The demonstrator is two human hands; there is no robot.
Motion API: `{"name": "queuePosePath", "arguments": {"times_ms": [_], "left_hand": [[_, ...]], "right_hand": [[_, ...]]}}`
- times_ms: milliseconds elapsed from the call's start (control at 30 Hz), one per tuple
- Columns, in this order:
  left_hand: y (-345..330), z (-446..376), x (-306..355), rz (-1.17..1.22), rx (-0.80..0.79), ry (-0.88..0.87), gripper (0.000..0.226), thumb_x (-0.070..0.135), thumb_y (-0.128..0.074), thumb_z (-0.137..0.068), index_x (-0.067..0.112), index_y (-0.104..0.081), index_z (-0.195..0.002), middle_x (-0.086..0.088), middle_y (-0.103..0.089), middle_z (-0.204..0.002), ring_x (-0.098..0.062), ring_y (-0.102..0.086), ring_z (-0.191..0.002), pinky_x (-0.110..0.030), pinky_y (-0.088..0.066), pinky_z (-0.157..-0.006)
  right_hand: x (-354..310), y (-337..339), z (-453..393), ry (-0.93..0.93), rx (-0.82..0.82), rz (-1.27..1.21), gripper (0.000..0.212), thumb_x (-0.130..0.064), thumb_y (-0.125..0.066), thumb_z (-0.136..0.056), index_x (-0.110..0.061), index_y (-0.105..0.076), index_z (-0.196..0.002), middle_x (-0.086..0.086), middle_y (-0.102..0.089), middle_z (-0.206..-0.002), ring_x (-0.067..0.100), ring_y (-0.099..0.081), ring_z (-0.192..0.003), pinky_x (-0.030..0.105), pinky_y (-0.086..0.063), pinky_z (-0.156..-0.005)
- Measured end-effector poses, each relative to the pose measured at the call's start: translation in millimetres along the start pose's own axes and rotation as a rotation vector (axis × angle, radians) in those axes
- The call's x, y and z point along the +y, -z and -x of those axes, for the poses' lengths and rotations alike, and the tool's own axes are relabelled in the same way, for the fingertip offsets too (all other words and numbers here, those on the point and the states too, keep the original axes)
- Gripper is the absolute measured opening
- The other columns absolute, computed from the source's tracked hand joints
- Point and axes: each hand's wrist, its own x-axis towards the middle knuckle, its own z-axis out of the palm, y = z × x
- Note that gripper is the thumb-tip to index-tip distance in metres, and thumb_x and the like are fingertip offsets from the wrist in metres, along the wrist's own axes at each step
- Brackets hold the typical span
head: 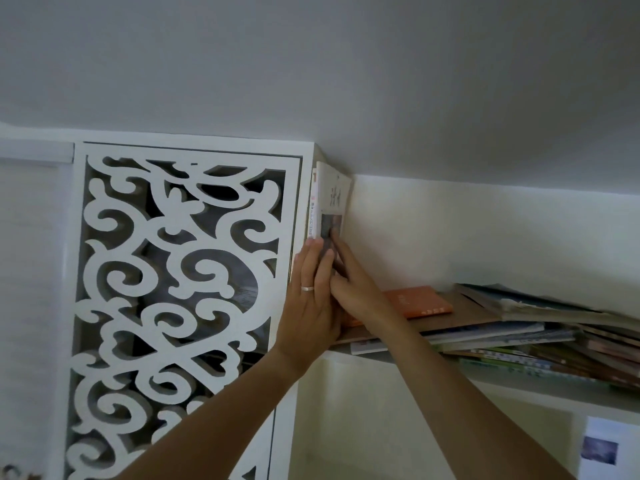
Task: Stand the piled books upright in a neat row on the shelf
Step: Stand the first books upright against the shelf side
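Two thin white books stand upright at the left end of the shelf, against the side of a white cabinet. My left hand, with a ring on one finger, lies flat with straight fingers against their spines. My right hand presses its straight fingers on the cover of the outer book. To the right a pile of books lies flat on the shelf, with an orange book on top near my right wrist.
A white cabinet door with cut-out scrollwork fills the left. The ceiling is close above the standing books. A cream wall backs the shelf. A sheet with a small picture hangs below the shelf at the right.
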Motion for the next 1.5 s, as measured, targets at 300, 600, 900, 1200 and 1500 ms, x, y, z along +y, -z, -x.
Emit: {"name": "queuePosePath", "arguments": {"times_ms": [300, 600, 900, 1200, 1500], "left_hand": [[-9, 3, 5, -0.067, -0.03, 0.039, 0.07, -0.011, -0.058, -0.088, -0.009, -0.034, -0.154, -0.027, -0.026, -0.165, -0.041, -0.02, -0.157, -0.06, -0.027, -0.124], [-1, 0, 6, -0.259, -0.163, -0.031, 0.065, -0.004, -0.038, -0.096, 0.002, -0.028, -0.16, -0.017, -0.016, -0.171, -0.035, -0.011, -0.16, -0.055, -0.016, -0.129], [-6, -14, 14, -0.941, -0.776, -0.122, 0.055, 0.039, -0.057, -0.102, 0.008, -0.055, -0.147, -0.022, -0.041, -0.16, -0.048, -0.007, -0.157, -0.063, 0.024, -0.119], [-4, -27, 18, -0.423, -0.454, -0.058, 0.074, 0.067, -0.034, -0.102, 0.013, -0.084, -0.093, -0.022, -0.065, -0.137, -0.04, -0.04, -0.147, -0.056, -0.011, -0.128], [8, -26, 4, -0.392, -0.53, -0.191, 0.058, 0.065, -0.047, -0.094, 0.022, -0.084, -0.083, -0.007, -0.073, -0.123, -0.032, -0.047, -0.14, -0.057, -0.008, -0.128]], "right_hand": [[8, 16, -9, -0.11, -0.168, 0.173, 0.065, -0.07, -0.04, -0.098, -0.058, -0.011, -0.156, -0.015, -0.034, -0.164, 0.013, -0.041, -0.145, 0.041, -0.034, -0.118], [-9, 30, 6, -0.031, -0.055, 0.572, 0.034, -0.033, -0.045, -0.108, -0.021, -0.062, -0.135, 0.007, -0.07, -0.124, 0.02, -0.065, -0.101, 0.028, -0.048, -0.081], [-5, 101, 38, -0.349, -0.327, 0.976, 0.054, -0.065, -0.071, -0.085, -0.041, -0.064, -0.133, -0.002, -0.057, -0.144, 0.022, -0.055, -0.125, 0.034, -0.046, -0.104], [-4, 112, 52, -0.462, 0.078, 1.19, 0.095, -0.085, -0.067, -0.068, -0.017, -0.058, -0.134, 0.012, -0.058, -0.129, 0.033, -0.06, -0.114, 0.04, -0.051, -0.086], [-6, 88, 41, -0.204, 0.418, 0.612, 0.071, -0.023, -0.083, -0.084, -0.02, -0.049, -0.146, 0.014, -0.028, -0.156, 0.03, -0.056, -0.12, 0.021, -0.045, -0.091]]}}
